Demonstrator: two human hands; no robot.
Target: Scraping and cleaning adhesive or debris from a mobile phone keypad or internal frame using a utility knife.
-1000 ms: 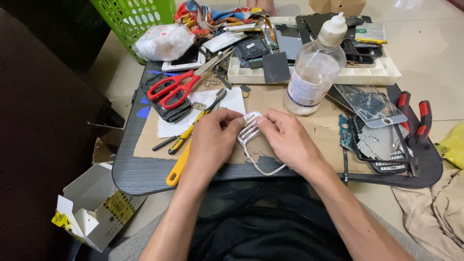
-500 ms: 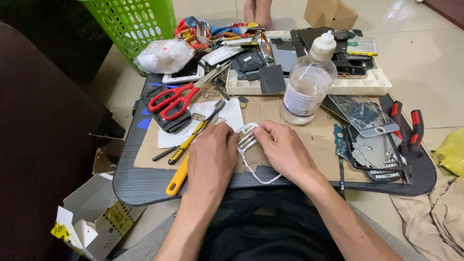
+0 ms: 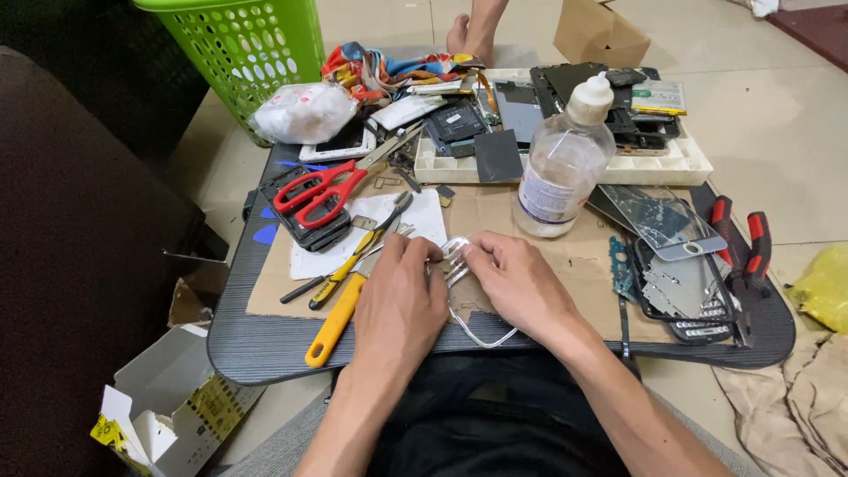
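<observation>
Risks first. The thin white plastic phone frame [image 3: 465,291], held at centre frame just below the middle, looks slim and flexy; twisting it w/ both hands could prob. snap a rail or kink it. Its lower loop hangs over the near edge of the dark grey wood-grain lap table [image 3: 265,349], so a slip would likely drop it into the lap. The clear plastic bottle with white cap and liquid inside [image 3: 564,168] stands just above-right of the hands; a jerk of the right elbow or wrist could tip it onto the brown cardboard sheet [image 3: 565,265] and the cracked glass phone screen panels [image 3: 671,256] at right. Those shards are a cut hazard if a hand sweeps that way. The yellow-handled utility knife [image 3: 340,314] lies just beside the left hand, touching or nearly so; can't tell if the blade is out.

Hands: left hand [image 3: 399,300] is curled, fingers pinching the frame's upper left part; right hand [image 3: 521,287] is curled too, thumb and fingertips pinching the upper right. Both are close together, nearly touching over the piece.

The frame itself: white, narrow, rounded-rect outline, hollow middle, top end bunched under the fingers so detail there is hidden; bottom curve is clear and looks intact. Red-handled scissors [image 3: 318,190] sit upper left, well apart.
</observation>
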